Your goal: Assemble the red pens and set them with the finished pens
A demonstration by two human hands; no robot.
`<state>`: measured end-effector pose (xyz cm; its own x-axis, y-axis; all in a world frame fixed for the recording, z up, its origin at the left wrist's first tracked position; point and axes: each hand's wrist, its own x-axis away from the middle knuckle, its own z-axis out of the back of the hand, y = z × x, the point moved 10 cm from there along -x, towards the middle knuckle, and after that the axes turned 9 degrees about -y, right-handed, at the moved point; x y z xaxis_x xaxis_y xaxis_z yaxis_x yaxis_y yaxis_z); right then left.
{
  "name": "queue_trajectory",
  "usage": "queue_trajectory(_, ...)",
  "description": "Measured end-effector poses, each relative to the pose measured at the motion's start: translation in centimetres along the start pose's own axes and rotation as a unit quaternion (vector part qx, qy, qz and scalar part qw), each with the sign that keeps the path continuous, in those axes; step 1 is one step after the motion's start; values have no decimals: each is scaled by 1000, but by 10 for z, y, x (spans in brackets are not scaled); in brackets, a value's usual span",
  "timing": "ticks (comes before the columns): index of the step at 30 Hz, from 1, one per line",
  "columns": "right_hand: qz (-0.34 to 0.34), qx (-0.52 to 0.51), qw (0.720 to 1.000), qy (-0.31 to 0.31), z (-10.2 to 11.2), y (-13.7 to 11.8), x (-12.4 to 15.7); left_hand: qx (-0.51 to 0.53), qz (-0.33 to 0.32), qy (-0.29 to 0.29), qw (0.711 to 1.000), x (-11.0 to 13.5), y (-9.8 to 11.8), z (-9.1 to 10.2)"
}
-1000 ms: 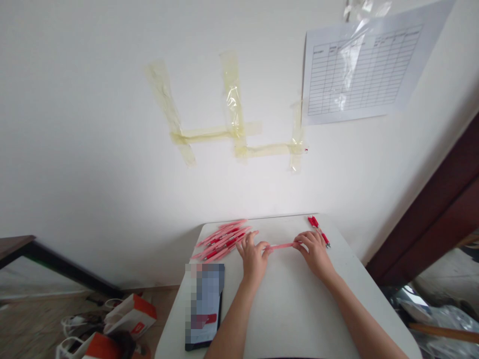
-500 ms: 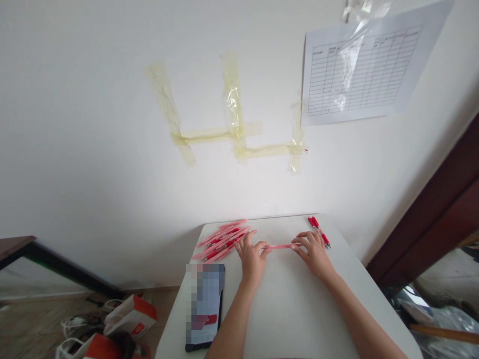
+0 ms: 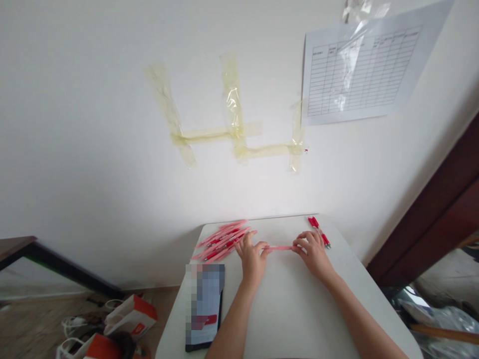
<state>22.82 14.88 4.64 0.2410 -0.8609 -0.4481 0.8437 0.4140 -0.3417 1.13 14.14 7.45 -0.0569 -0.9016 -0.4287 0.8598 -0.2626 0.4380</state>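
A thin pink pen [image 3: 280, 247] lies crosswise between my two hands on the white table [image 3: 295, 309]. My left hand [image 3: 253, 258] pinches its left end, fingers curled. At the pen's other end my right hand [image 3: 313, 253] is closed on it with its fingertips. A heap of several pink and red pens [image 3: 222, 239] lies just left of my left hand. Two red pens [image 3: 318, 230] rest beyond my right hand near the table's far right corner.
A dark tablet [image 3: 205, 305] lies at the table's left edge. The wall carries strips of yellowed tape [image 3: 232, 114] and a printed sheet [image 3: 361, 70]. Red-and-white boxes [image 3: 129, 316] and cables sit on the floor at lower left; a dark wooden frame [image 3: 437, 209] stands right.
Both hands stay on the same pen; my fingers have shifted slightly along it. The pen piles have not moved.
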Motion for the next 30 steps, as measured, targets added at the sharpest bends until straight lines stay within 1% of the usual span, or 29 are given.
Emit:
queue_trajectory(8, -11, 14, 1000, 3, -4, 2, 1, 11, 2, 3, 1000, 0, -1, 1)
queue_trajectory(15, -5, 9, 1000, 9, 5, -5, 2, -1, 11, -11, 1000, -1, -3, -2)
queue_trajectory(18, 3, 1, 1000, 1, 6, -9, 2, -1, 9, -14, 1000, -1, -3, -3)
queue_trajectory(24, 10, -12, 999, -28, 1, -12, 2, -2, 11, -18, 1000, 0, -3, -4)
queue_trajectory(30, 17, -23, 999, -33, -2, -11, 2, -7, 7, -19, 1000, 0, -1, -3)
